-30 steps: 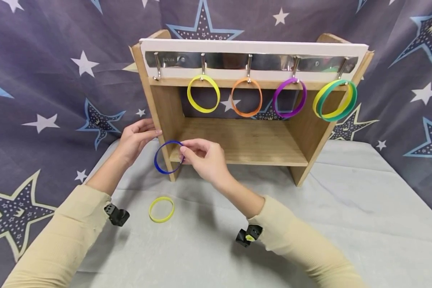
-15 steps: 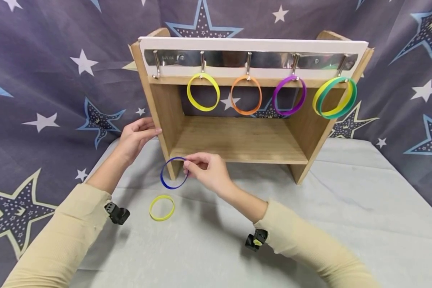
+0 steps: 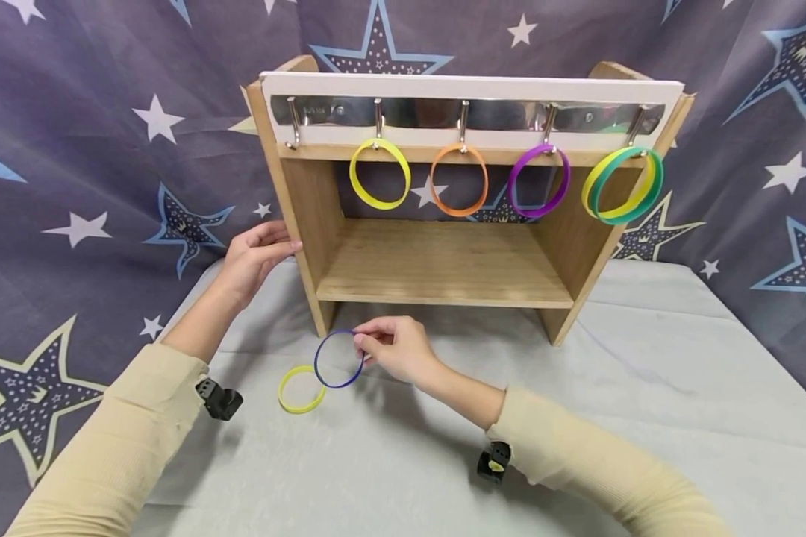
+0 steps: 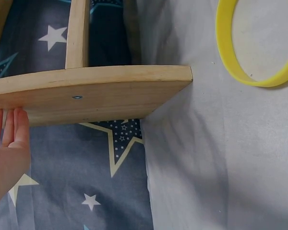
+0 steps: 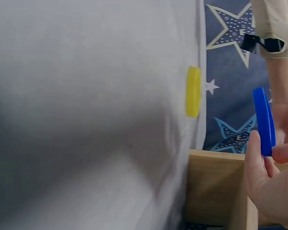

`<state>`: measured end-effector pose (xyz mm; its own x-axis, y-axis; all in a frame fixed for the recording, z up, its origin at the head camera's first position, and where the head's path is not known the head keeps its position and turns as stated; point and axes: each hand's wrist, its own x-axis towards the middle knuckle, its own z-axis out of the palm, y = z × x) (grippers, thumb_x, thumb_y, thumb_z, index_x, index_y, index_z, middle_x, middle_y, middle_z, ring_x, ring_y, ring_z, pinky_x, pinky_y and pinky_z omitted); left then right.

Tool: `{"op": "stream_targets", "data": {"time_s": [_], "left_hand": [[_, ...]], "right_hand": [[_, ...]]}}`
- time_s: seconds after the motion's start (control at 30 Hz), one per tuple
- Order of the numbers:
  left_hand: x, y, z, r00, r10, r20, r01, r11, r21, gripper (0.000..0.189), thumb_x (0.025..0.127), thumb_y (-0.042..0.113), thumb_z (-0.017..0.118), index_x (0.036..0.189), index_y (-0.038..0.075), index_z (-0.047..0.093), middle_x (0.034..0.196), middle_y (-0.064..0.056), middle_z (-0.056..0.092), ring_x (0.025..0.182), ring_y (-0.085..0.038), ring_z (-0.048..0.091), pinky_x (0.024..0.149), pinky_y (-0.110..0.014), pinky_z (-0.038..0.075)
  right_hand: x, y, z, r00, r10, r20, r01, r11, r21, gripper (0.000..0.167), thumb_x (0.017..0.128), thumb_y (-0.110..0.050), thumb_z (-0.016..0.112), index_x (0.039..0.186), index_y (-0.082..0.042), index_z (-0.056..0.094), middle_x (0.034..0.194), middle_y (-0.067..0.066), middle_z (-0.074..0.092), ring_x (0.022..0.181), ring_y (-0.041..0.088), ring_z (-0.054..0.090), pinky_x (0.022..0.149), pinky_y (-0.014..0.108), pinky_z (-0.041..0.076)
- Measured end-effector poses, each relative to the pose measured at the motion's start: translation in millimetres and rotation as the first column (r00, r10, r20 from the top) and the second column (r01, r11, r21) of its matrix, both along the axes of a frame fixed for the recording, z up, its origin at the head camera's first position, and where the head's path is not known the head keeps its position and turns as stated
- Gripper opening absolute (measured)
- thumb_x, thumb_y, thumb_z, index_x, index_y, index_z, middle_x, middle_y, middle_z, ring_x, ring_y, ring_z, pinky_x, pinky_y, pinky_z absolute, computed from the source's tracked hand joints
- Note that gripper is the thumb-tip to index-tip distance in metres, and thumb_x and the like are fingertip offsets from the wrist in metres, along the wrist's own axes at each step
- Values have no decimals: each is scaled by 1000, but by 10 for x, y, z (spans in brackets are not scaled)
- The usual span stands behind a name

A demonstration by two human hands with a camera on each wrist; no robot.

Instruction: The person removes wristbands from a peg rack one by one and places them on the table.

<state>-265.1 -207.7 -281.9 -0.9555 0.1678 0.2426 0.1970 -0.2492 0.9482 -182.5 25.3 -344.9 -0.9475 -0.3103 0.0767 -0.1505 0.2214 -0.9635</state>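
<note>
Between thumb and fingers of my right hand (image 3: 403, 347), a thin blue wristband (image 5: 264, 120) is pinched at its right edge. It hangs upright in front of the shelf's left foot and overlaps a yellow wristband (image 4: 225, 43) that lies on the grey cloth. My left hand (image 3: 251, 261) touches the outer side of the wooden shelf (image 3: 443, 280). In the left wrist view its straight fingers (image 4: 9, 127) press against that side panel.
Along the shelf's top runs a metal hook rail (image 3: 423, 113). From its hooks hang a yellow band (image 3: 353, 179), an orange band (image 3: 433, 183), a purple band (image 3: 513, 186), and a yellow and green pair at the right. The leftmost hook (image 3: 294, 130) is bare. Star-patterned fabric stands behind.
My right hand has brought the blue wristband down and slightly right, from the shelf's left post to beside the yellow one on the cloth. The left hand stays on the shelf's side.
</note>
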Motion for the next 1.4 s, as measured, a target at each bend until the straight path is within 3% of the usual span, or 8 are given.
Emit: {"op": "stream_targets", "data": {"time_s": [0.13,0.4,0.7,1.03,1.4], "left_hand": [[0,0,-6,1000,8,9,-8,1000,-8,27,87,-9,56,97,13,67,92,3,71,89,-5,66,84,-13,54],[16,5,-1,1000,9,6,-9,1000,-16,27,88,-9,55,97,14,67,92,4,71,89,-5,66,85,-14,54],[10,3,-10,1000,8,11,-8,1000,-8,27,87,-10,56,98,13,67,92,3,71,89,-5,66,84,-14,54],[12,14,3,1000,16,11,-15,1000,-20,26,87,-9,57,97,13,67,92,4,71,89,-4,66,84,-13,54],[11,9,6,1000,17,12,-17,1000,-25,26,87,-8,57,96,13,67,92,5,71,89,-4,66,84,-13,54]], "right_hand": [[16,9,-79,998,17,58,-18,1000,19,18,88,-4,66,102,8,70,87,26,72,65,26,72,67,42,61],[6,32,-250,997,47,61,-56,984,167,17,89,-7,66,100,5,71,85,22,73,64,31,71,59,35,60],[-53,42,-387,983,71,171,-92,989,119,17,90,-2,63,100,10,69,87,27,71,62,23,71,61,30,61],[-102,60,-377,982,84,172,-117,975,188,16,90,-4,64,100,8,70,88,24,72,69,28,73,61,27,61],[-150,135,-236,987,77,143,-109,966,234,19,89,-11,66,103,2,72,94,20,74,77,28,74,67,28,61]]}}
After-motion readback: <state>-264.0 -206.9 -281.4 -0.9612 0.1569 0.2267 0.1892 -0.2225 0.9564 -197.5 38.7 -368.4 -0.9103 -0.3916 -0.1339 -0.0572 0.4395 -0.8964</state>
